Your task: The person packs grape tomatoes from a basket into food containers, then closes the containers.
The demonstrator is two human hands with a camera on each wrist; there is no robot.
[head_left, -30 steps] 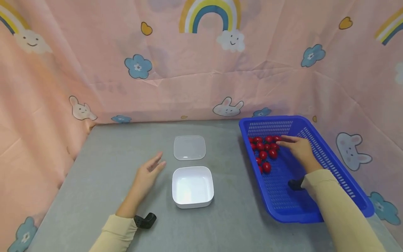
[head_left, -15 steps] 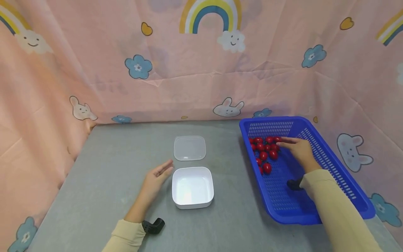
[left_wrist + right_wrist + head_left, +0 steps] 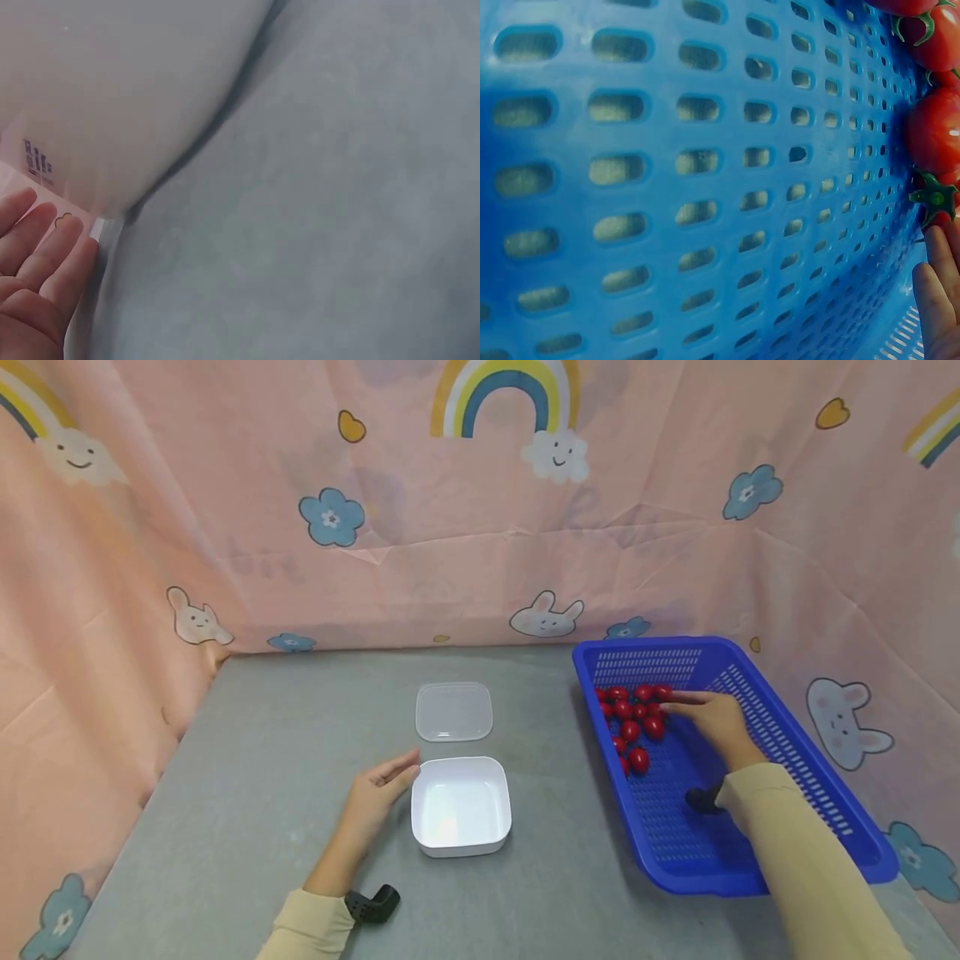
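Note:
A white open-topped square box [image 3: 461, 806] stands in the middle of the table. My left hand [image 3: 372, 797] is at its far left corner, fingers extended, fingertips right at the rim. In the left wrist view those fingers [image 3: 56, 262] lie alongside the box's wall [image 3: 142, 112]. On the right, my right hand [image 3: 712, 722] reaches into a blue plastic basket [image 3: 637, 852], fingertips at the edge of a cluster of red cherry tomatoes [image 3: 638, 761]. In the right wrist view, straight fingers [image 3: 934, 307] meet a cherry tomato [image 3: 936, 135] group with green stems; the thumb is hidden there.
A clear rectangular lid [image 3: 453, 712] lies flat on the grey table [image 3: 262, 760] behind the white box. The basket's raised slotted walls surround my right hand. A pink printed cloth [image 3: 420, 568] hangs behind and at both sides.
My left hand has moved right, from beside the box to its rim. My right hand stays at the tomatoes, its index finger lowering slightly toward the thumb.

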